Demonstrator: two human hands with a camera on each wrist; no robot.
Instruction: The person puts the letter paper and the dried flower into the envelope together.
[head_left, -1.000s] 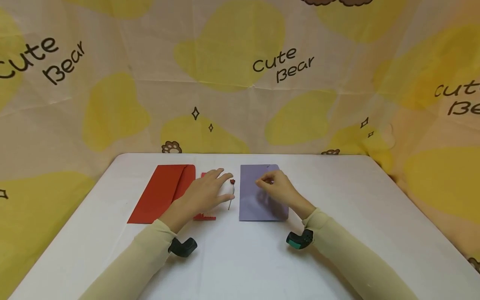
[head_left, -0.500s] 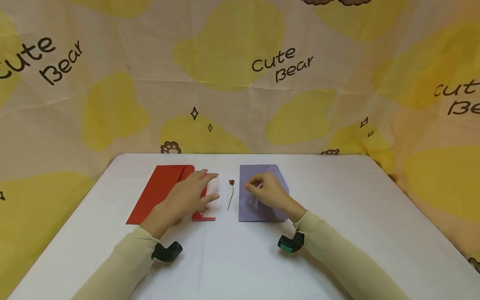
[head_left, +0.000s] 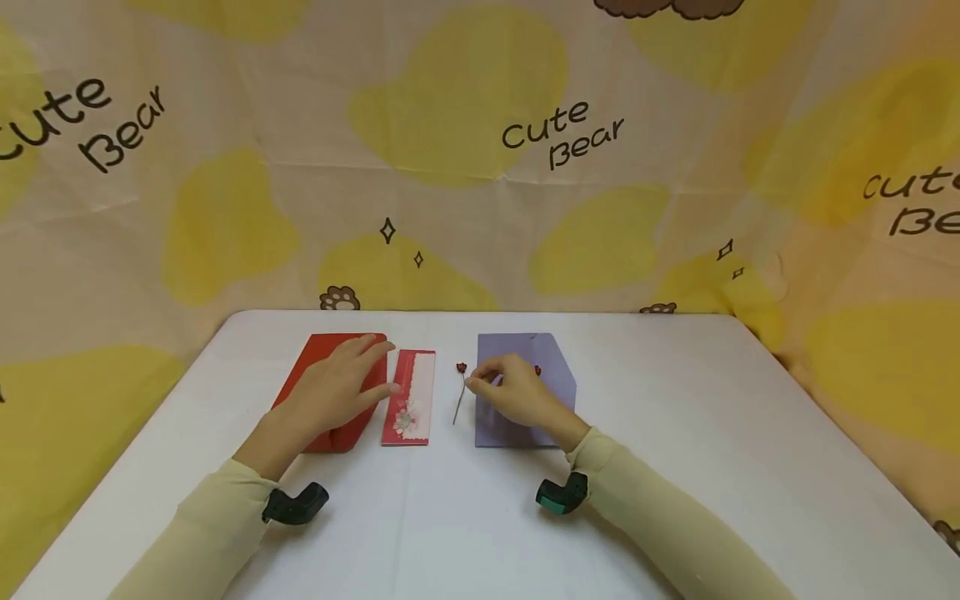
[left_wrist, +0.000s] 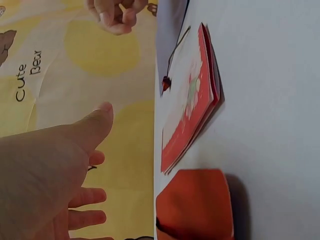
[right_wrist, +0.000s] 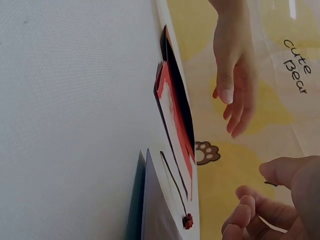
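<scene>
My left hand (head_left: 333, 387) hovers over a red envelope (head_left: 360, 429), fingers spread, holding nothing. To its right lies a folded red-and-white card (head_left: 416, 400) with a floral print. Beside the card, a small dried red flower (head_left: 461, 367) on a thin stem lies on the table. My right hand (head_left: 513, 396) is above a purple envelope (head_left: 498, 433), its fingers loosely curled near that stem. The right wrist view shows a gap between the thumb (right_wrist: 280, 171) and index finger, with nothing in it. A second red flower head (head_left: 537, 371) shows on the purple envelope, partly behind the right hand.
The items lie in a row on a white table (head_left: 660, 400). Behind its far edge hangs a yellow patterned cloth (head_left: 457, 108). Each sleeve carries a black wrist device, the left one (head_left: 296, 504) and the right one (head_left: 562, 493).
My left hand has moved left from over the card to above the red envelope, uncovering the card. My right hand has shifted left across the purple envelope toward the flower stem.
</scene>
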